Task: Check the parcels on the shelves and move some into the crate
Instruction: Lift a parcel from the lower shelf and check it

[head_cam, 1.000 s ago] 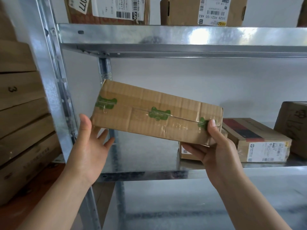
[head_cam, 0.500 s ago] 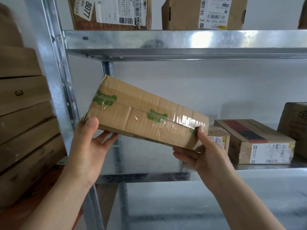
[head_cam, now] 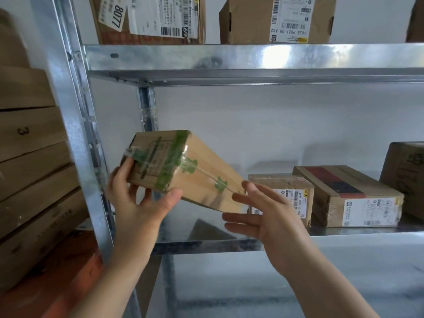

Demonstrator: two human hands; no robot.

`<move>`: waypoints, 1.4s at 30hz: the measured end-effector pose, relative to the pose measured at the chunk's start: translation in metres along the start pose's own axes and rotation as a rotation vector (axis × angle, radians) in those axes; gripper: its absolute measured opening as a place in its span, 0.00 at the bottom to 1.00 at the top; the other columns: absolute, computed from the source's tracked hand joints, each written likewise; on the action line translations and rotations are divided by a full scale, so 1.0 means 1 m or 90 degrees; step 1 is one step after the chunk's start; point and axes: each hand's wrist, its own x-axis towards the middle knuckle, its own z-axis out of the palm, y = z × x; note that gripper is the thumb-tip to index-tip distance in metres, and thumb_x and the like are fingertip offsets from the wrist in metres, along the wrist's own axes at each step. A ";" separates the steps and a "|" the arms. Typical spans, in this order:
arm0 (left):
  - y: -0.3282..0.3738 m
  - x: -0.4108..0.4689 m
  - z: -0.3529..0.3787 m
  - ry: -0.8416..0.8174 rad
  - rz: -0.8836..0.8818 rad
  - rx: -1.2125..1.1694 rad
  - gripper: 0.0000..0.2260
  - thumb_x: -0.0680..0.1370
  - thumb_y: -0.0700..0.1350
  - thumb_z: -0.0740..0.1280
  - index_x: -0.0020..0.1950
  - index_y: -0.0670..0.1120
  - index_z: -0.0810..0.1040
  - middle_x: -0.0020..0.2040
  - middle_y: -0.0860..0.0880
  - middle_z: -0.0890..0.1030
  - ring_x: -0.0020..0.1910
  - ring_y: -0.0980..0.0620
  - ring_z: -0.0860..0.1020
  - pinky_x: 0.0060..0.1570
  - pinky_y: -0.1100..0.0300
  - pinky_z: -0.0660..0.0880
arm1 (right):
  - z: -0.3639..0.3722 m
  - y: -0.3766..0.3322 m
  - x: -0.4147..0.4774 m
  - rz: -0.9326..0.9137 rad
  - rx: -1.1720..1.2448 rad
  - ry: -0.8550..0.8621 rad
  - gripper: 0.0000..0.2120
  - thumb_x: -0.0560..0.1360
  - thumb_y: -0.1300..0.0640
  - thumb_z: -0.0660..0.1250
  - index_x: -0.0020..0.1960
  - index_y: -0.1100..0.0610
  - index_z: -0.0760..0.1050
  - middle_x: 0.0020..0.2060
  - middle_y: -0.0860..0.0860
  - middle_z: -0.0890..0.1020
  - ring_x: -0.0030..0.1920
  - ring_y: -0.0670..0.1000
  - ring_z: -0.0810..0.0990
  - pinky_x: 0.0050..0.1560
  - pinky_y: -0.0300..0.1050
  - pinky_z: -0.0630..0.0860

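A long cardboard parcel (head_cam: 202,171) sealed with green-printed clear tape hangs in the air in front of the middle shelf (head_cam: 206,246), its near end turned toward me and its far end dipping right. My left hand (head_cam: 140,203) grips that near end, thumb under the bottom edge and fingers on the end face. My right hand (head_cam: 261,216) is just off the parcel's far end, fingers straight and spread, holding nothing. No crate is in view.
On the middle shelf stand a small labelled box (head_cam: 286,196), a box with a red and black top (head_cam: 351,193) and a tall box (head_cam: 403,175) at the right edge. Two labelled parcels (head_cam: 149,19) (head_cam: 277,19) sit on the upper shelf. Stacked cartons (head_cam: 29,157) fill the left beyond the steel upright (head_cam: 75,134).
The parcel has swung so its end face points toward me. My right hand has let go of its far end and opened; my left hand has taken hold of the near end.
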 end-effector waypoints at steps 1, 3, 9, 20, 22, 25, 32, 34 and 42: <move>-0.003 -0.004 0.003 -0.006 0.010 0.031 0.46 0.57 0.57 0.81 0.73 0.56 0.68 0.76 0.48 0.64 0.71 0.59 0.71 0.59 0.67 0.77 | 0.002 0.000 -0.002 0.002 -0.003 -0.033 0.11 0.81 0.52 0.67 0.62 0.52 0.80 0.57 0.57 0.84 0.46 0.67 0.86 0.47 0.59 0.85; -0.008 -0.011 0.008 -0.026 0.030 0.082 0.53 0.55 0.63 0.82 0.76 0.54 0.65 0.76 0.49 0.60 0.75 0.59 0.66 0.65 0.61 0.75 | 0.007 0.001 -0.004 -0.002 -0.009 -0.082 0.11 0.79 0.47 0.67 0.60 0.47 0.80 0.57 0.52 0.85 0.47 0.67 0.87 0.48 0.60 0.85; -0.015 -0.022 0.023 -0.065 0.062 0.178 0.56 0.57 0.71 0.78 0.79 0.51 0.60 0.79 0.45 0.57 0.79 0.51 0.60 0.76 0.50 0.64 | 0.013 0.008 -0.003 -0.002 -0.019 -0.165 0.20 0.80 0.41 0.60 0.68 0.44 0.78 0.57 0.47 0.86 0.57 0.69 0.82 0.58 0.66 0.81; -0.021 -0.021 0.027 -0.059 0.190 0.264 0.31 0.74 0.64 0.69 0.68 0.44 0.72 0.70 0.39 0.62 0.74 0.59 0.61 0.72 0.63 0.66 | 0.013 0.012 0.001 0.033 0.061 -0.125 0.23 0.78 0.35 0.59 0.60 0.46 0.84 0.51 0.51 0.87 0.55 0.63 0.85 0.56 0.66 0.82; -0.018 -0.022 0.029 -0.047 0.204 0.276 0.23 0.76 0.57 0.69 0.65 0.45 0.74 0.68 0.39 0.64 0.71 0.62 0.63 0.69 0.67 0.66 | 0.012 0.012 0.002 0.045 0.074 -0.112 0.25 0.77 0.34 0.59 0.56 0.48 0.86 0.50 0.52 0.87 0.57 0.63 0.85 0.57 0.66 0.81; -0.017 -0.024 0.030 -0.042 0.240 0.283 0.18 0.77 0.51 0.68 0.62 0.42 0.75 0.65 0.38 0.65 0.69 0.63 0.65 0.67 0.69 0.68 | 0.011 0.013 0.005 0.047 0.100 -0.086 0.27 0.72 0.33 0.63 0.55 0.51 0.87 0.51 0.57 0.87 0.56 0.63 0.85 0.57 0.69 0.80; -0.011 -0.032 0.037 -0.061 0.315 0.242 0.17 0.79 0.48 0.66 0.67 0.49 0.70 0.64 0.49 0.69 0.67 0.50 0.71 0.69 0.55 0.69 | 0.004 0.008 0.013 0.086 0.176 -0.024 0.27 0.76 0.37 0.66 0.65 0.55 0.80 0.57 0.60 0.85 0.58 0.64 0.84 0.56 0.65 0.81; -0.011 -0.031 0.040 -0.069 0.320 0.238 0.18 0.79 0.48 0.66 0.67 0.47 0.70 0.64 0.51 0.70 0.67 0.51 0.72 0.70 0.56 0.69 | -0.001 0.006 0.014 0.093 0.182 -0.008 0.26 0.77 0.38 0.65 0.65 0.56 0.80 0.57 0.60 0.86 0.58 0.63 0.84 0.55 0.65 0.82; -0.014 -0.029 0.045 -0.115 0.284 0.223 0.17 0.80 0.50 0.64 0.68 0.51 0.70 0.63 0.54 0.74 0.66 0.52 0.75 0.68 0.53 0.71 | -0.011 0.003 0.015 0.107 0.166 0.028 0.32 0.75 0.32 0.63 0.65 0.56 0.80 0.54 0.61 0.86 0.52 0.62 0.87 0.47 0.60 0.84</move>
